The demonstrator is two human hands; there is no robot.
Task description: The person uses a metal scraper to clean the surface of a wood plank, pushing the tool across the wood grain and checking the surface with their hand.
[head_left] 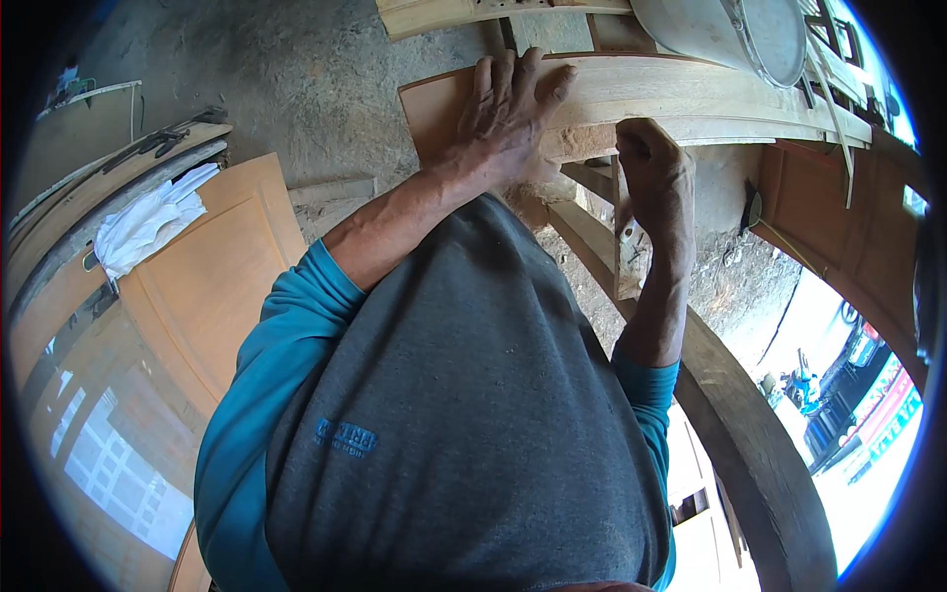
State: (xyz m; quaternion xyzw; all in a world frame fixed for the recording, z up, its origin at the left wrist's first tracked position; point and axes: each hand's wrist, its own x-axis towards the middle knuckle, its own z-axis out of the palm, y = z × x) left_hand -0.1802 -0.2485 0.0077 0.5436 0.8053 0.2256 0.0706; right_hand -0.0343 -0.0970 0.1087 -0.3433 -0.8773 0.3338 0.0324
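Observation:
A pale wooden board [681,94] with a browner left end lies across in front of me. My left hand [508,113] rests on it near that end, fingers spread, holding nothing. At the board's near edge is my right hand [656,173], its fingers curled into a fist. What the fist holds, if anything, is hidden by the fingers. Just below it stands a pale upright wooden post [628,257], part of the timber frame under the board.
A whitish translucent bucket [735,39] stands on the board's far side. A brown panelled door [217,276] leans at left beside a white cloth [148,222]. A thick timber beam [740,434] runs down on the right. Another plank [454,12] lies at the top.

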